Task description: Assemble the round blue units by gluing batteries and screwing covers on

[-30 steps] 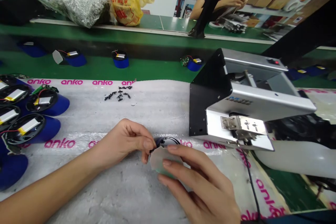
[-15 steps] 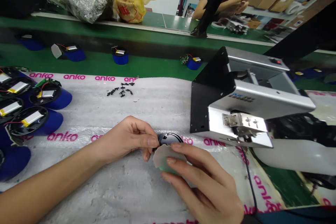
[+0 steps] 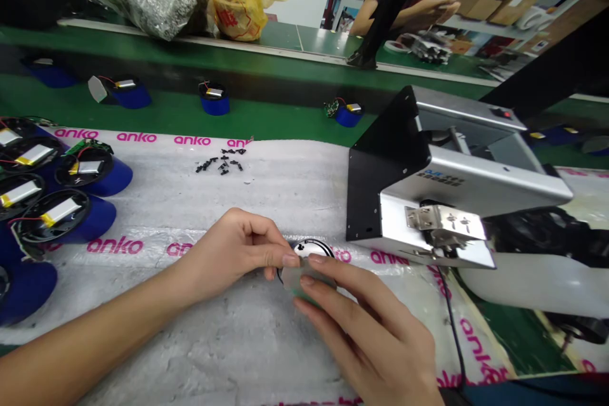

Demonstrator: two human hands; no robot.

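Note:
My left hand [image 3: 235, 254] and my right hand [image 3: 366, 336] meet at the front middle of the white foam sheet [image 3: 200, 330]. Between their fingertips is a thin pale round disc [image 3: 294, 279], pinched by my left thumb and forefinger and pressed by my right fingers. Just behind it lies a small round black-rimmed part [image 3: 311, 248] with a white face, partly hidden by the fingers. Both hands are closed on the disc.
A silver and black benchtop machine [image 3: 442, 184] stands right of my hands, with a black cable [image 3: 451, 330] running forward. Several blue round housings with batteries [image 3: 61, 216] sit at the left. Small black screws [image 3: 221, 165] lie scattered behind. Another person [image 3: 394, 0] works at the far bench.
The disc has tilted down over the round part, and both hands have closed in slightly toward it. The view has shifted a little.

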